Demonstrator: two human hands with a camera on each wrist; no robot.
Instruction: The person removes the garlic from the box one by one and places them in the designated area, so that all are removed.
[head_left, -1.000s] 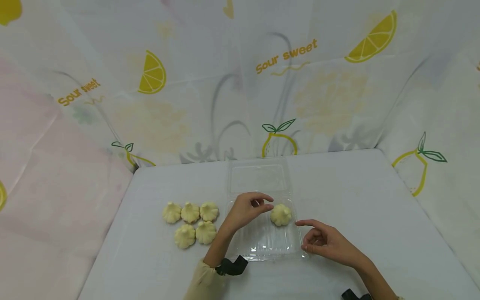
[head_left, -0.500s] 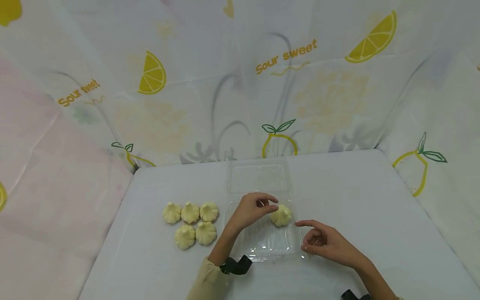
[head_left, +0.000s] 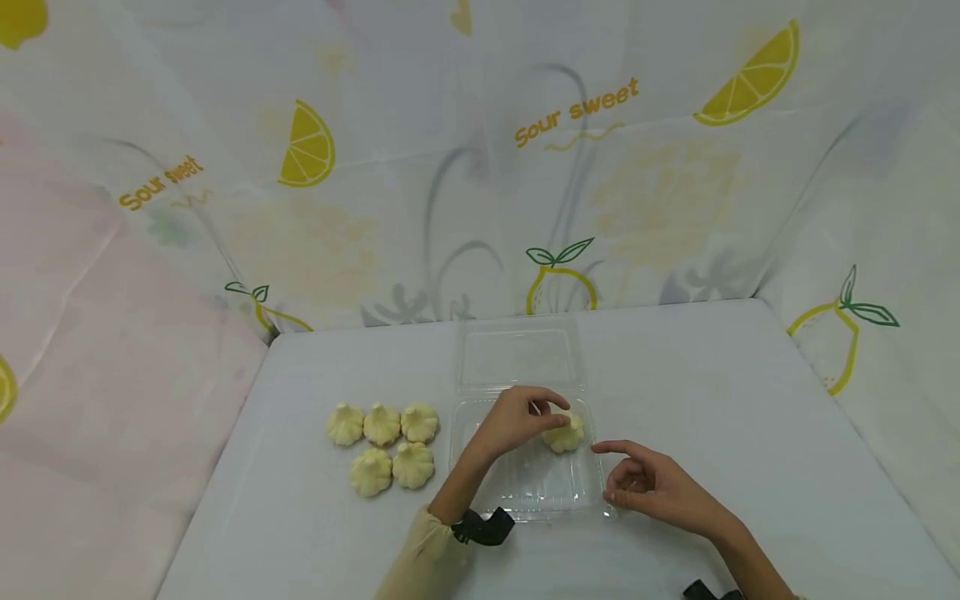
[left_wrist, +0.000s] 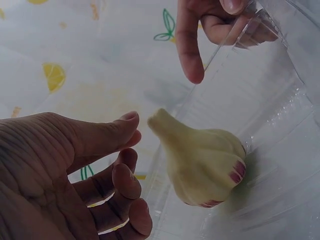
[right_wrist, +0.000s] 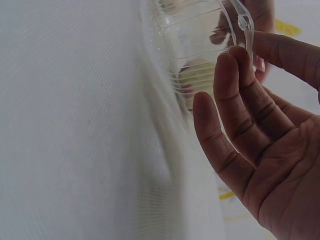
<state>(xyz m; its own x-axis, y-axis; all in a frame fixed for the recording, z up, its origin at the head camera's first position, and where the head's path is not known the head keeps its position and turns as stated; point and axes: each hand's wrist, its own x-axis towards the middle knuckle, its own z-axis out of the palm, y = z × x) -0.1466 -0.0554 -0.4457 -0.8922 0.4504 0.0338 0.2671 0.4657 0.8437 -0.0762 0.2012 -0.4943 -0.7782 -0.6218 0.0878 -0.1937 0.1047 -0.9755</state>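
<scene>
A pale garlic bulb (head_left: 564,435) with purple patches sits upright in the right part of a clear plastic clamshell box (head_left: 525,500). My left hand (head_left: 517,417) reaches over the box to this bulb. In the left wrist view, thumb and fingers of the left hand (left_wrist: 95,165) are bent beside the bulb's stem (left_wrist: 162,122), with a gap between. My right hand (head_left: 652,483) is at the box's right edge, index finger stretched along it and thumb by the front corner. In the right wrist view, the fingertips (right_wrist: 227,65) lie close against the clear rim (right_wrist: 245,22); firm contact cannot be judged.
Several more garlic bulbs (head_left: 382,425) lie in two rows on the white table (head_left: 285,517), left of the box. The box's lid (head_left: 517,354) lies folded back behind it. A lemon-printed cloth (head_left: 420,167) hangs behind and at the sides.
My left hand has moved a little to the right, from beside the garlic bulb in the box to over its stem. The right hand and the bulbs have stayed in place.
</scene>
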